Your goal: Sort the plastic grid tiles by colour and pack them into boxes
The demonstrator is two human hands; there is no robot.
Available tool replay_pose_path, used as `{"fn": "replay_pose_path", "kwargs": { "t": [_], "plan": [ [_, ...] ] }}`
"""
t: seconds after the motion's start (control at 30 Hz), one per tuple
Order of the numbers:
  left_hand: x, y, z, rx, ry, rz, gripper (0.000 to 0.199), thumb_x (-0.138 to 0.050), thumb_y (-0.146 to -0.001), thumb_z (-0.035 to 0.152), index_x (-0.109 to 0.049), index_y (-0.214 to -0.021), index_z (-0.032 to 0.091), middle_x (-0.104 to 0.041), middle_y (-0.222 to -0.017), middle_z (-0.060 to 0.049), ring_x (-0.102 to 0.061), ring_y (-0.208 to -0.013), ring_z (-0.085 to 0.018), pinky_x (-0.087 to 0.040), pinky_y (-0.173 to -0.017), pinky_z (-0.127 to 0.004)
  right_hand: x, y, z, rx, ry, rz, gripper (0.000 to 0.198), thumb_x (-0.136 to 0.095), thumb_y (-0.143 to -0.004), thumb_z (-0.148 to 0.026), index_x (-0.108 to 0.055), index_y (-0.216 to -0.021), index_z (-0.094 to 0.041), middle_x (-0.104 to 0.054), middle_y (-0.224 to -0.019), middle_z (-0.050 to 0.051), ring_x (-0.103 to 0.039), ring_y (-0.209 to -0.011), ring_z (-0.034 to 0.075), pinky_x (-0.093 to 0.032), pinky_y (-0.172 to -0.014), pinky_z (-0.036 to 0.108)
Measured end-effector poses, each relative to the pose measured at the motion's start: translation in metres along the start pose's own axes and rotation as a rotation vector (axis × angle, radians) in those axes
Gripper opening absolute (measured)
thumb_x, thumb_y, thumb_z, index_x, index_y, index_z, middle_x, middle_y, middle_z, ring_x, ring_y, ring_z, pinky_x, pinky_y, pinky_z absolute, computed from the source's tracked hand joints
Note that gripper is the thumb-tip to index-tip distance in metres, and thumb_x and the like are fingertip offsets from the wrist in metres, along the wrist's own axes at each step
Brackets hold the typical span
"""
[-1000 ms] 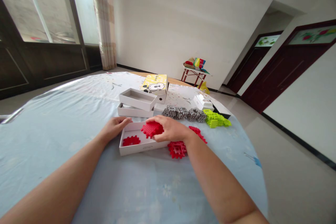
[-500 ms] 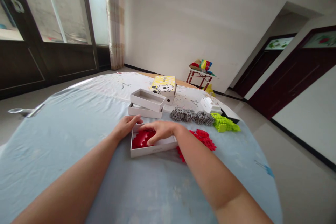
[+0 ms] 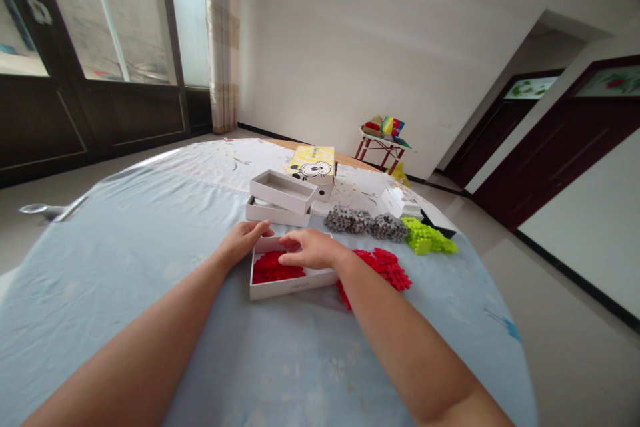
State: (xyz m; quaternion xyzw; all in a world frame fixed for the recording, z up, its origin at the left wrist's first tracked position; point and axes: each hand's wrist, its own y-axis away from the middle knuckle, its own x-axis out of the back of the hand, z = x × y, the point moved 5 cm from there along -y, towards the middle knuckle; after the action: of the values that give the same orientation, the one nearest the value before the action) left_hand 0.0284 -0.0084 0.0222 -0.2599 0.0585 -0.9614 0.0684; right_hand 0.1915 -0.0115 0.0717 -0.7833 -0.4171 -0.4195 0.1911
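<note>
Head view: red blocks (image 3: 275, 269) in the white box (image 3: 295, 288), right hand (image 3: 313, 248) loosely spread over them, nothing visibly held. Left hand (image 3: 243, 241) curled at the box's left edge, can't tell if gripping. Right forearm (image 3: 395, 327) partly hides loose red pieces (image 3: 390, 268) right of it; grey blocks (image 3: 349, 219) behind.

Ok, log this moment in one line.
left hand: at corner of front white box | right hand: over red pieces inside | beside box: more red pieces

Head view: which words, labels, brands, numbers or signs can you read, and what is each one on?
No text is legible.
Yellow-topped box: dark lettering on the lid, too blurred to read.
Open white box: faint marking on the front wall, too small to read.
</note>
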Motion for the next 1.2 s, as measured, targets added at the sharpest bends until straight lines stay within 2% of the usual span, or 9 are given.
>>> {"fn": "replay_pose_path", "kwargs": {
  "t": [0.1,0.17,0.23,0.33,0.5,0.7,0.93,1.2],
  "plan": [
    [0.000,0.000,-0.001,-0.009,0.007,-0.005,0.055,-0.040,-0.073,0.061,-0.070,-0.073,0.016,-0.070,-0.075,-0.005,-0.061,-0.076,-0.022,-0.043,-0.075,-0.029,-0.005,-0.006,-0.008,0.006,0.169,0.074,0.046,-0.063,-0.069,-0.048,-0.061,-0.104,-0.018,-0.066,-0.100,0.007,-0.060,-0.091,0.023,-0.046,-0.076,0.032],
    [0.000,0.000,-0.001,-0.013,0.009,-0.008,0.054,-0.039,-0.074,0.060,-0.071,-0.073,0.016,-0.070,-0.073,-0.005,-0.061,-0.073,-0.022,-0.044,-0.073,-0.028,-0.010,-0.009,-0.012,0.008,0.234,0.081,0.041,-0.063,-0.068,-0.046,-0.063,-0.098,-0.019,-0.067,-0.093,0.006,-0.061,-0.087,0.024,-0.046,-0.074,0.033],
    [-0.001,0.001,-0.001,-0.021,0.015,-0.011,0.054,-0.039,-0.075,0.060,-0.071,-0.073,0.016,-0.070,-0.072,-0.005,-0.061,-0.073,-0.021,-0.044,-0.071,-0.028,-0.010,-0.009,-0.014,0.016,0.215,0.095,0.037,-0.064,-0.069,-0.041,-0.063,-0.099,-0.020,-0.068,-0.092,0.005,-0.061,-0.086,0.022,-0.046,-0.074,0.031],
    [-0.001,0.002,0.001,-0.032,0.017,-0.015,0.054,-0.039,-0.075,0.058,-0.071,-0.072,0.015,-0.069,-0.070,-0.005,-0.060,-0.071,-0.021,-0.043,-0.070,-0.028,0.001,-0.002,-0.014,0.045,0.074,0.113,0.043,-0.063,-0.070,-0.033,-0.058,-0.111,-0.021,-0.066,-0.102,0.004,-0.061,-0.089,0.018,-0.046,-0.078,0.027],
    [-0.001,0.001,0.000,0.010,0.020,-0.006,0.054,-0.040,-0.074,0.059,-0.071,-0.073,0.015,-0.070,-0.074,-0.006,-0.060,-0.072,-0.022,-0.044,-0.070,-0.029,0.023,0.018,0.002,0.075,-0.031,0.013,0.051,-0.065,-0.068,-0.023,-0.054,-0.117,-0.018,-0.062,-0.110,0.006,-0.059,-0.094,0.016,-0.045,-0.084,0.027],
    [-0.001,0.001,-0.001,0.018,0.028,-0.001,0.054,-0.041,-0.073,0.060,-0.070,-0.073,0.016,-0.070,-0.075,-0.006,-0.061,-0.075,-0.023,-0.044,-0.071,-0.028,0.013,0.018,0.015,0.054,0.155,-0.173,0.061,-0.065,-0.063,-0.018,-0.052,-0.122,-0.019,-0.059,-0.117,0.007,-0.059,-0.096,0.020,-0.044,-0.086,0.031],
    [0.000,0.003,0.003,0.029,0.009,0.005,0.056,-0.039,-0.073,0.061,-0.070,-0.073,0.015,-0.071,-0.079,-0.008,-0.061,-0.080,-0.024,-0.043,-0.075,-0.029,0.003,0.008,0.010,0.122,0.227,-0.240,0.064,-0.070,-0.059,-0.023,-0.053,-0.121,-0.023,-0.057,-0.120,0.006,-0.055,-0.103,0.022,-0.042,-0.086,0.029],
    [0.000,0.001,0.000,0.027,0.033,0.015,0.054,-0.041,-0.073,0.061,-0.070,-0.071,0.016,-0.071,-0.076,-0.006,-0.061,-0.076,-0.023,-0.043,-0.073,-0.028,-0.002,0.002,0.010,0.200,0.279,-0.206,0.070,-0.071,-0.059,-0.025,-0.048,-0.125,-0.022,-0.054,-0.120,0.008,-0.052,-0.105,0.024,-0.041,-0.087,0.032]
  ]
}}
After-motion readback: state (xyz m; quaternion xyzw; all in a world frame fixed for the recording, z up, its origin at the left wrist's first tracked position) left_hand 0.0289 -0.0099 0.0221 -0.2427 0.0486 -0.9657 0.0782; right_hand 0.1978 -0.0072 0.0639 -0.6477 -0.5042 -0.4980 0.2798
